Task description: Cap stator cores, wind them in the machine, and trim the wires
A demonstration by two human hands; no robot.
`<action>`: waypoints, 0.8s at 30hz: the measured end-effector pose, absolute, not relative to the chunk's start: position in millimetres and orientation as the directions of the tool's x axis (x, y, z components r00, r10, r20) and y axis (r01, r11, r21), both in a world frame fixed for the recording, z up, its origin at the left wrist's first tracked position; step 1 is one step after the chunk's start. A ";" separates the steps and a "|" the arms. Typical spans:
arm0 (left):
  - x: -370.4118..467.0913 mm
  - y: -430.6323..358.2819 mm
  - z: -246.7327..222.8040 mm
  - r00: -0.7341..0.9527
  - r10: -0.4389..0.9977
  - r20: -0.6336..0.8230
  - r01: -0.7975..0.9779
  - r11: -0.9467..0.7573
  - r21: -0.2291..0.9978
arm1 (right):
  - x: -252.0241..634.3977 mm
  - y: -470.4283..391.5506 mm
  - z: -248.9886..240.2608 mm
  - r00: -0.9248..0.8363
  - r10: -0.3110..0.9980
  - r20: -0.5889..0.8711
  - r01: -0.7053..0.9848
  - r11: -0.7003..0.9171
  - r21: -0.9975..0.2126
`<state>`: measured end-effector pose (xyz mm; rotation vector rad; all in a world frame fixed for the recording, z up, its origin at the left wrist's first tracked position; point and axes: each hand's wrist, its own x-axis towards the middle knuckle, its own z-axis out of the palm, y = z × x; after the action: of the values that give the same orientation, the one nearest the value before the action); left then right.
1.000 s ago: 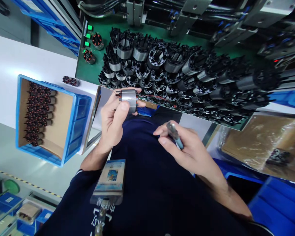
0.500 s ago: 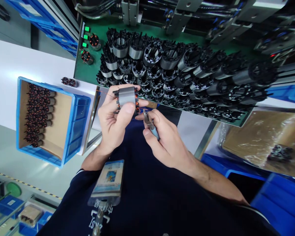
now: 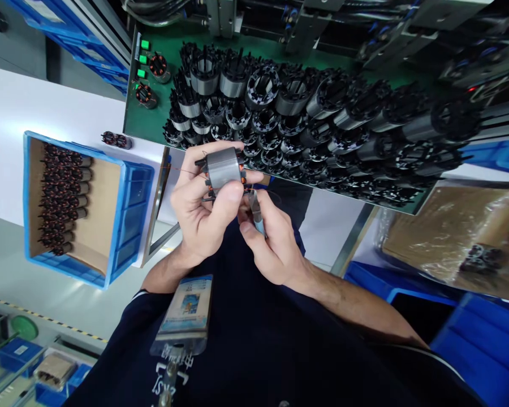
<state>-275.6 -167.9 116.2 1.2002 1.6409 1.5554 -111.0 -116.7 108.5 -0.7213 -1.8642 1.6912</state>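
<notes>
My left hand (image 3: pixel 201 212) grips a motor stator (image 3: pixel 223 167), a grey metal ring with black end pieces and copper windings showing at its right end. A thin copper wire (image 3: pixel 180 169) trails from its left side. In my right hand (image 3: pixel 275 243) is a small pair of pliers or cutters (image 3: pixel 257 213) with pale blue handles. The tool's jaws are up against the stator's lower right edge, by the windings. Whether the jaws touch a wire is too small to tell. My fingers hide part of the handles.
Several stacked stator cores (image 3: pixel 265 121) fill the green bench (image 3: pixel 150 125) ahead. Green buttons (image 3: pixel 143 59) and two wound stators sit at its left. A blue crate (image 3: pixel 127 217) at left holds rows of wound stators. Plastic-wrapped cardboard (image 3: pixel 432 237) and blue bins (image 3: pixel 483 350) are at right.
My right hand has moved left with the tool, bringing the jaws up to the stator. My left hand and the stator have shifted slightly right, with the stator tilted a little.
</notes>
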 end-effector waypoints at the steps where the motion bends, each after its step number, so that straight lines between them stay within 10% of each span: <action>1: -274.6 -166.4 117.0 -0.483 0.843 0.237 0.258 -0.122 0.958 | -111.0 -115.8 109.3 -0.720 0.694 0.021 0.048 0.080 -0.996; 14: -276.8 -176.4 89.0 -0.544 0.798 0.259 0.343 -0.071 0.937 | -100.5 -103.7 97.3 -0.791 0.598 -0.130 0.173 0.015 -0.985; 24: -292.1 -222.4 -37.2 -0.695 0.681 -0.229 0.036 0.351 0.936 | -105.7 -83.3 -13.1 -0.689 0.477 -0.546 0.610 -0.026 -0.792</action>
<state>-292.1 -222.4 -37.2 0.6221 2.0081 1.3686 -105.7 -83.3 -13.1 -1.2729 -2.2665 1.9554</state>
